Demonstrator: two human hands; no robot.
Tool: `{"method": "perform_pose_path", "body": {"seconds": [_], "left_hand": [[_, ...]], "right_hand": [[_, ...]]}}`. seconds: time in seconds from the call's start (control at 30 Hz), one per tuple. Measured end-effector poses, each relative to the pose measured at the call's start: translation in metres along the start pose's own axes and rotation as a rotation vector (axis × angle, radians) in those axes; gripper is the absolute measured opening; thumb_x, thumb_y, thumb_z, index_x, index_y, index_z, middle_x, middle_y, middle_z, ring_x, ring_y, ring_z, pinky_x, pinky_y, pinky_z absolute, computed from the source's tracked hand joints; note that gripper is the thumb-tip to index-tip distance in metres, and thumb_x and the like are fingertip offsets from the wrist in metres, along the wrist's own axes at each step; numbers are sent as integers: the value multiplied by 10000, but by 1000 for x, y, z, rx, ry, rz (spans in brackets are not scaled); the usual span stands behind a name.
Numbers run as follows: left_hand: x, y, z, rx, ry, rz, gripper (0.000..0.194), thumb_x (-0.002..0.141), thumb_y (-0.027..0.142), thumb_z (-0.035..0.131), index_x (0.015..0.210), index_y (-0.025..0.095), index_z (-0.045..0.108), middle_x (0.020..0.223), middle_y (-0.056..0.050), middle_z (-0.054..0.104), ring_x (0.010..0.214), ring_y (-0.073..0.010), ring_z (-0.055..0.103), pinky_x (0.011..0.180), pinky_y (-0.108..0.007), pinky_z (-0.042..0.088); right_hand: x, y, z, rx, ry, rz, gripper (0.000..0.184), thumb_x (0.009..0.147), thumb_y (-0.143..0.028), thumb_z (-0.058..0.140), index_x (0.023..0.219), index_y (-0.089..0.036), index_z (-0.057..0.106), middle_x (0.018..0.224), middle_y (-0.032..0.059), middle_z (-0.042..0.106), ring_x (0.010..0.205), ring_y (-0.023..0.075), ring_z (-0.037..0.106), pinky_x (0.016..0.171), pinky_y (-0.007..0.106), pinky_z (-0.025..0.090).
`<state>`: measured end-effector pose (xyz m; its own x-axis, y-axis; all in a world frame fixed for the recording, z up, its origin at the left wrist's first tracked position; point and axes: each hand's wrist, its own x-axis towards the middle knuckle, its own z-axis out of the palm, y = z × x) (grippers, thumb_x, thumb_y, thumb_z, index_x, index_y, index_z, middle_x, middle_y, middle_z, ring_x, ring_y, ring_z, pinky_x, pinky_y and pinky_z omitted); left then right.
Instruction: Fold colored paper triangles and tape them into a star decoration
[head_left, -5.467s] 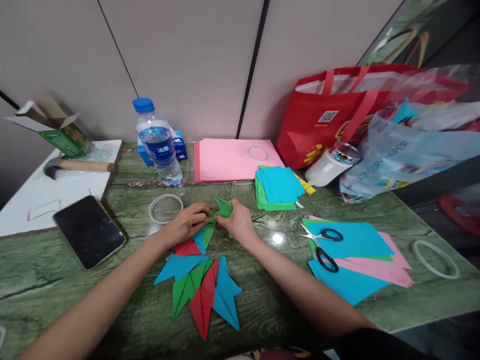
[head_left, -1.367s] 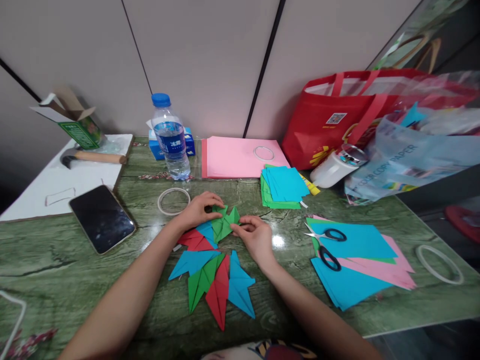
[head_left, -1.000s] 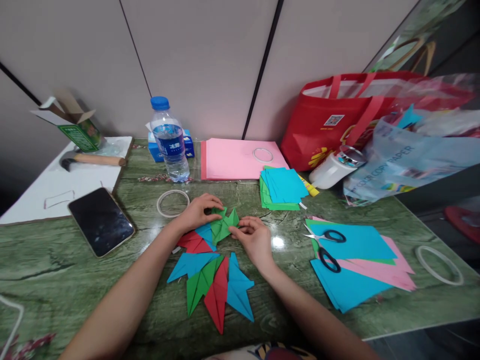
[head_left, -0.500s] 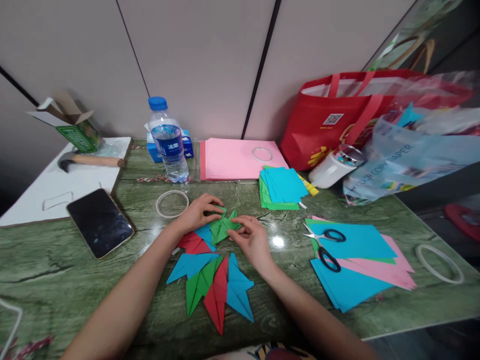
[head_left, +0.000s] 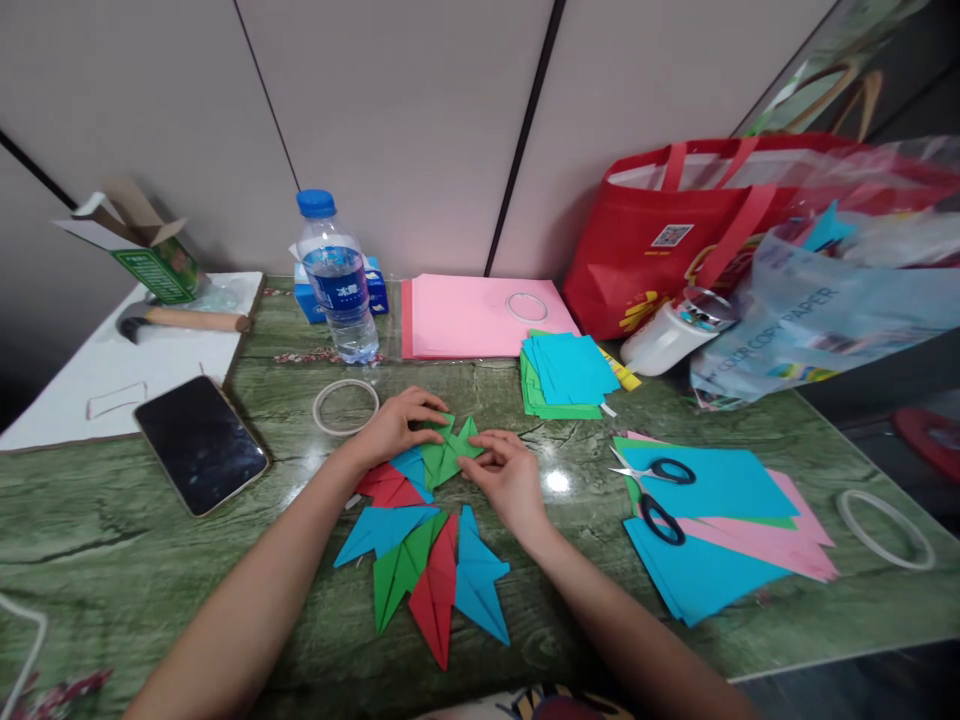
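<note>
Between my hands is a folded green paper piece (head_left: 448, 456), gripped at both sides. My left hand (head_left: 401, 428) pinches its upper left part, fingers curled over it. On the right edge, my right hand (head_left: 508, 478) holds it between thumb and fingertips. Tucked beside it, partly under my left hand, lie a folded red piece (head_left: 391, 487) and a folded blue piece (head_left: 412, 468). Closer to me several pieces overlap in a fan: a blue one (head_left: 382, 530), a green one (head_left: 403, 575), a red one (head_left: 435, 605) and another blue one (head_left: 478, 580).
Scissors (head_left: 654, 490) rest on coloured sheets (head_left: 712, 570) at right. Farther back are small paper squares (head_left: 570, 370), pink paper (head_left: 465, 320), a water bottle (head_left: 339, 290) and a red bag (head_left: 637, 240). Leftward lie a phone (head_left: 201, 445), a hammer (head_left: 187, 320) and a tape roll (head_left: 345, 406).
The view has shifted very slightly. Both hands keep their hold on the green paper piece, with hardly any movement.
</note>
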<state>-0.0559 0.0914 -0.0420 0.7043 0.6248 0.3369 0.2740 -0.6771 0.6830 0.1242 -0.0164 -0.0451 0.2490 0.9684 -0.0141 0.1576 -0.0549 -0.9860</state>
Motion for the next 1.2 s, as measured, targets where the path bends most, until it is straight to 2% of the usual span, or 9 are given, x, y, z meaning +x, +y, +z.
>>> {"method": "perform_pose_path", "body": {"seconds": [0.3,0.53,0.73,1.2], "left_hand": [[2,0,-1,-10,-23,-32,227,749,323,702,951,220,700,1031,-71,658,1005,-212,557,899,-400,441],[2,0,0,-15,-29,4,153,786,292,665,908,206,701,1031,-68,660,1009,-205,548,905,-388,427],[2,1,0,-14,-22,15,173,770,307,681,914,213,704,1032,-69,656,1002,-209,547,898,-390,428],[1,3,1,66,-38,55,140,808,305,637,881,219,721,1034,-68,650,1018,-209,530,900,-386,429]], "right_hand": [[0,2,1,8,-1,-7,256,646,-316,721,832,-146,677,1072,95,558,540,109,644,562,277,564],[0,2,1,14,-8,-2,267,649,-325,716,835,-139,674,1068,96,547,543,106,641,569,273,562],[1,3,1,20,-18,21,275,643,-328,711,832,-131,671,1070,95,543,542,103,641,568,267,559],[-1,-2,1,-57,19,-24,241,656,-287,677,839,-130,689,1013,90,547,539,90,608,543,268,552]]}}
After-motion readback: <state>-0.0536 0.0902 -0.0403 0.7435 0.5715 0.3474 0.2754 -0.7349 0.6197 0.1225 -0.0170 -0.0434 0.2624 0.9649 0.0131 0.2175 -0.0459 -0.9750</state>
